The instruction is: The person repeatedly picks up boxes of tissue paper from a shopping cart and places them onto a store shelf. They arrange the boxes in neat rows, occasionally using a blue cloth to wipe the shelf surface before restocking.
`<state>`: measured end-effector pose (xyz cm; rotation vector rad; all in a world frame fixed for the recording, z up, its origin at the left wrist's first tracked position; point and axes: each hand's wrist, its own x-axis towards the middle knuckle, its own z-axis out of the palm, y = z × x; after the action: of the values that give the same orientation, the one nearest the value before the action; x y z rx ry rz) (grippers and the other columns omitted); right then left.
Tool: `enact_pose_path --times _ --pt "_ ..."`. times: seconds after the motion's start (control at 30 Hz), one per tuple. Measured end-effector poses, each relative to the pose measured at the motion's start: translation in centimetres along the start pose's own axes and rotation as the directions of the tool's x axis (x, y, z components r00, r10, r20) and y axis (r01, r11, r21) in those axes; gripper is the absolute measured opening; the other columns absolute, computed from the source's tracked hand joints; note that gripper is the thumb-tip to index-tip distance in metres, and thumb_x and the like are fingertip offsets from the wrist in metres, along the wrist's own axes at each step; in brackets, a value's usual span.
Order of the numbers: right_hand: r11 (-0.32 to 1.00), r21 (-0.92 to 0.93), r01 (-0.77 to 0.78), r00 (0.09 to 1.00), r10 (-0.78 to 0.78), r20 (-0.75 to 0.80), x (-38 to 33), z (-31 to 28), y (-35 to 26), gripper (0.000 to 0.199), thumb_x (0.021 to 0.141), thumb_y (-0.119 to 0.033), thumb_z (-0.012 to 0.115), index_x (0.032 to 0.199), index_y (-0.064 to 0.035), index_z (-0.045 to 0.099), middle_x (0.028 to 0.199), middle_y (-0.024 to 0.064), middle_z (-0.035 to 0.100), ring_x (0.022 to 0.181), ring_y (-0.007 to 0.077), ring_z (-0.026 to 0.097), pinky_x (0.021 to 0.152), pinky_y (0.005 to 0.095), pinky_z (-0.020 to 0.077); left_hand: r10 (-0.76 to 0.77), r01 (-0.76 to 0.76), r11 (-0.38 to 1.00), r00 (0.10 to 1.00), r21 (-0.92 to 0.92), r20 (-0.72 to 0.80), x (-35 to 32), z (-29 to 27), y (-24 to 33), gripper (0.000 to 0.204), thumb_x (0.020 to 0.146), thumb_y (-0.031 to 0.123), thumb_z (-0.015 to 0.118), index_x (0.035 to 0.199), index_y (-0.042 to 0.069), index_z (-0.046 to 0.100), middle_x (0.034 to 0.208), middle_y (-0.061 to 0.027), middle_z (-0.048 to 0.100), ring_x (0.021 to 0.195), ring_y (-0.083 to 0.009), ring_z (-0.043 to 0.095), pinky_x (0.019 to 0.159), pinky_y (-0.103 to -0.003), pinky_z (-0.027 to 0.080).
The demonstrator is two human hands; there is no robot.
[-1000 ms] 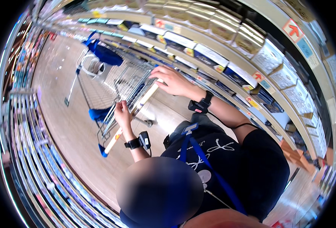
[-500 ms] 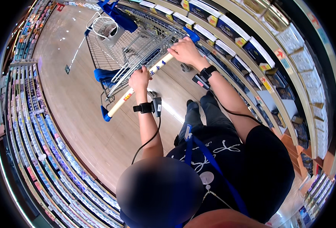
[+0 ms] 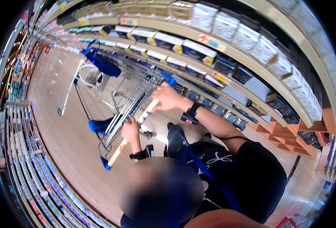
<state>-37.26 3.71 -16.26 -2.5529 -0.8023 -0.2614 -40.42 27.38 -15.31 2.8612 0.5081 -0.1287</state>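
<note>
Beside shelves of white and dark-blue boxes (image 3: 198,47) with yellow-red labels (image 3: 207,39), left hand (image 3: 131,131) and right hand (image 3: 168,98) closed around cart handle (image 3: 137,125).

A blurred patch (image 3: 160,190) hides the person's head; shelf goods (image 3: 42,190) are too small to tell.

Bright, even light; curved fisheye edges.

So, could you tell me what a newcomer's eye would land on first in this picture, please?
First comes the silver wire shopping cart with blue corners at centre left in a shop aisle, with the person's left hand and right hand both gripping its pale handle bar. A blue fabric bag hangs at its far end, and curved shelves of white and dark blue boxes run along the right.
</note>
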Motion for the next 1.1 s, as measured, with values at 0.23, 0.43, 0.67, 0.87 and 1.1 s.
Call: enact_pose_path --times 0.23,0.43,0.67,0.87,1.1 --pt "0.998 0.064 -0.012 0.997 0.017 -0.081 -10.0 -2.2 -0.1 0.043 0.063 -0.053 0.073 0.071 -0.0115 0.064 0.073 0.0031 0.061 0.081 0.0215 0.058 0.08 0.0391 0.0345 0.042 -0.041 0.999 0.992 0.006 -0.123 -10.3 2.6 2.5 0.045 0.087 0.042 0.047 0.076 0.007 0.073 0.063 -0.0172 0.064 0.065 -0.0338 0.065 0.066 -0.043 0.052" --pt "0.996 0.088 -0.026 0.997 0.032 -0.074 -14.6 -4.5 0.6 0.045 0.059 -0.052 0.075 0.073 -0.011 0.065 0.071 0.0028 0.06 0.08 0.0217 0.057 0.081 0.0378 0.0338 0.042 -0.039 0.999 0.993 0.023 -0.114 -15.4 3.1 5.4 0.046 0.088 0.04 0.045 0.074 0.007 0.073 0.059 -0.0141 0.064 0.063 -0.0324 0.065 0.066 -0.042 0.052" --pt "0.987 0.161 -0.009 0.991 0.03 -0.131 -16.3 -6.5 1.3 0.044 0.067 -0.044 0.076 0.091 -0.0097 0.062 0.093 0.0046 0.058 0.091 0.0217 0.055 0.087 0.0364 0.0384 0.132 -0.122 0.988 0.985 -0.093 0.111 -14.4 3.9 5.5 0.047 0.088 0.045 0.047 0.077 0.008 0.073 0.061 -0.0166 0.063 0.066 -0.0344 0.065 0.068 -0.043 0.051" --pt "0.918 0.374 -0.129 0.951 0.222 -0.216 -14.8 -12.5 3.1 0.031 0.083 -0.027 0.067 0.105 -0.006 0.06 0.11 0.0093 0.054 0.103 0.0276 0.055 0.088 0.0381 0.0466 0.618 -0.603 0.75 0.785 -0.27 -0.039 -7.9 -1.9 13.2 0.041 0.089 0.041 0.055 0.068 0.009 0.07 0.058 -0.0101 0.063 0.056 -0.028 0.063 0.056 -0.038 0.048" --pt "0.951 0.066 -0.301 0.768 0.283 -0.575 -11.9 -20.2 4.5 0.018 0.082 -0.009 0.062 0.1 -0.0057 0.06 0.107 0.008 0.056 0.101 0.0277 0.055 0.087 0.037 0.0458 0.834 -0.854 0.135 0.372 -0.502 -0.408 -3.0 -6.8 28.4 0.018 0.085 0.015 0.064 0.098 0.003 0.062 0.093 -0.0133 0.065 0.085 -0.0299 0.063 0.073 -0.035 0.05"
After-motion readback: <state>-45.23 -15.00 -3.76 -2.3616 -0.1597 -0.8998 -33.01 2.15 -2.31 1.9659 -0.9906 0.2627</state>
